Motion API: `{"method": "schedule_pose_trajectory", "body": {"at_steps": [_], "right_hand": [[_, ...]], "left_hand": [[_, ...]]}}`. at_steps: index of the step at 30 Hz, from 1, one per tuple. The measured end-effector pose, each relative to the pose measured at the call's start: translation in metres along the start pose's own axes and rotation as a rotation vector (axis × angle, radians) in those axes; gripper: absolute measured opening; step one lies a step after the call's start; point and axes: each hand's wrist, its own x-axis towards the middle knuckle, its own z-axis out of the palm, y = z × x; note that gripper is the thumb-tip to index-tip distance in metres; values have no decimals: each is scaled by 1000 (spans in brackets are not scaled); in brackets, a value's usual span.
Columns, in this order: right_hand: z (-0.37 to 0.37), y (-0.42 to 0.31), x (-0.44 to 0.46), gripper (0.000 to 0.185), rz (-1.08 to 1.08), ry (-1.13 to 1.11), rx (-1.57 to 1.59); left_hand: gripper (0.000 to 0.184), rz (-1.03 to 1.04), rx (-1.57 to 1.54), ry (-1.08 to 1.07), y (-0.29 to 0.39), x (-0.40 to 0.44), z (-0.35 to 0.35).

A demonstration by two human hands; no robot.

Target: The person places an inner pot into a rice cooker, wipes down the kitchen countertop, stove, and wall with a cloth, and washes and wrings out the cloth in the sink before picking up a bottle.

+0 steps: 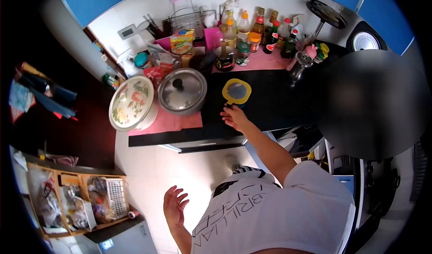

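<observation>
On the black counter sits a round container with a yellow-rimmed lid, its centre greyish and see-through. A small yellow tab sticks out from the rim toward me. My right hand is at the counter's front edge, just beside this tab. Its fingers are loosely bent and apart; whether a fingertip touches the tab is unclear. My left hand hangs in the air over the floor, fingers spread and holding nothing. Left of the container stands a steel pot with a lid.
A floral lidded enamel pot stands at the left on a pink mat. Sauce bottles and jars line the wall. A moka pot stands to the right. A dark blur covers the right side. Below the counter is an open drawer.
</observation>
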Motion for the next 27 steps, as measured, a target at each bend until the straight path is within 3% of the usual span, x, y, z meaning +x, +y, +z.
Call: {"method": "schedule_pose_trajectory", "body": {"at_steps": [2,11,17,22,25,26,27], "right_hand": [[14,7,-10,22,-50,-19,114],[-43,-53,-38,21,-264,123,163],[-101,-124,31,20,-497,341,149],[-129,-159,107,23,-564,481,279],[-193,-137,169,34,-564,-96,687],[-167,-152,167,36,-576,371,290],[-191,-141,195,33,-479,319,458]], "left_hand": [[23,-12,-8,-1,4,4,-7],[22,-54,79,-71,14,52,55],[21,-49,85,-122,21,73,83],[21,-88,108,-55,17,76,86],[21,-91,150,55,21,66,87],[22,-93,123,58,19,66,83],[22,-84,100,70,18,61,75]]}}
